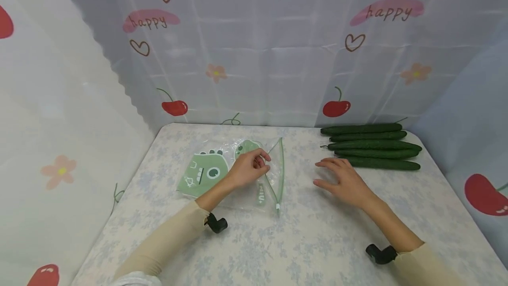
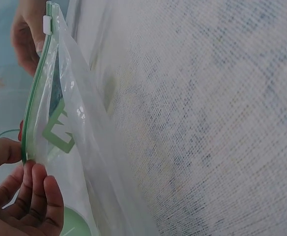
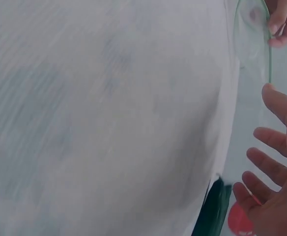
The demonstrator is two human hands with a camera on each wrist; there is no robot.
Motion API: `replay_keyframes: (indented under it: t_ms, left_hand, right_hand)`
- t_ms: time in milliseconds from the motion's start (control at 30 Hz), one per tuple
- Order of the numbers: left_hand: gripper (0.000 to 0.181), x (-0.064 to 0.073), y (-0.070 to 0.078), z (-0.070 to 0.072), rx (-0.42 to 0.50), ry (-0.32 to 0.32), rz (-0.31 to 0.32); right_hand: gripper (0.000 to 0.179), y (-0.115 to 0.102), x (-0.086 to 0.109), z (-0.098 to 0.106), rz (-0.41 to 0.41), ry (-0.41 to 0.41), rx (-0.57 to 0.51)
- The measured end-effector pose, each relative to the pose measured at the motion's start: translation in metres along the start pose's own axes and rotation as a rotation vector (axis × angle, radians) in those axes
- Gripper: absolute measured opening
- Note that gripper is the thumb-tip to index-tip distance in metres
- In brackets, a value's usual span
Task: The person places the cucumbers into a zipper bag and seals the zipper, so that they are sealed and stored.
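Observation:
A clear zip bag (image 1: 202,173) with green cartoon monster prints lies on the table, left of centre. My left hand (image 1: 249,167) is over its mouth; in the left wrist view the thumb and fingers (image 2: 38,189) pinch the green zip edge. One side of the mouth is drawn away from the other, leaving a gap. The white slider (image 2: 47,24) sits at the near end of the zip. My right hand (image 1: 348,183) hovers right of the bag, fingers spread and holding nothing. Just beyond it lie several dark green cucumbers (image 1: 375,145), side by side.
A pale blue-patterned cloth covers the table (image 1: 254,246). Behind it hangs a white curtain (image 1: 270,65) printed with cherries, hearts and flowers; similar sheets stand at both sides. The cucumbers are near the back right corner.

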State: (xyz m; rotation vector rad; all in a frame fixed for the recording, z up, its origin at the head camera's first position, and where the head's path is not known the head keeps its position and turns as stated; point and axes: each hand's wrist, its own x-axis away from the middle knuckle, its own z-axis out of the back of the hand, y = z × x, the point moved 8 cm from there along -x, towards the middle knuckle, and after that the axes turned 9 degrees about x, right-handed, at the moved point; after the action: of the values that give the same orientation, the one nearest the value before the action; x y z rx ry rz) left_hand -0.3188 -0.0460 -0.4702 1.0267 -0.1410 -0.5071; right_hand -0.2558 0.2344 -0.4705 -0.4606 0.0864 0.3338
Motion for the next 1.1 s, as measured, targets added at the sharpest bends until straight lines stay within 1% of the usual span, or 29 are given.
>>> replay_keyframes:
  t_ms: [100,300,500,600,700,767,833,967,1100]
  left_hand:
    - [0.025,-0.001,0.001,-0.001,0.008,-0.005,-0.002]
    - [0.027,0.000,-0.001,0.002,0.019,-0.013,0.005]
    - [0.027,0.002,-0.001,0.003,0.027,-0.017,0.006]
    - [0.026,0.003,0.000,0.005,0.024,-0.007,0.004]
    - [0.026,0.004,-0.001,0.007,0.028,-0.005,0.004]
    - [0.026,0.004,-0.002,0.007,0.029,-0.007,0.006]
    - [0.026,0.004,-0.003,0.008,0.022,-0.006,0.011]
    - [0.024,0.002,-0.003,0.008,-0.003,-0.003,0.012]
    - [0.025,-0.001,-0.002,0.007,-0.025,-0.011,0.001]
  right_hand:
    - [0.055,0.016,0.012,0.010,-0.022,0.022,0.007]
    - [0.051,0.048,0.034,0.028,-0.073,0.062,0.047]
    - [0.046,0.086,0.055,0.045,-0.135,0.081,0.070]
    - [0.045,0.105,0.058,0.053,-0.147,0.103,0.078]
    - [0.043,0.122,0.059,0.061,-0.157,0.158,0.081]
    - [0.042,0.135,0.058,0.066,-0.177,0.206,0.077]
    - [0.043,0.146,0.058,0.069,-0.217,0.230,0.068]
    - [0.048,0.167,0.058,0.075,-0.296,0.226,0.102]
    - [0.051,0.189,0.062,0.083,-0.324,0.213,0.120]
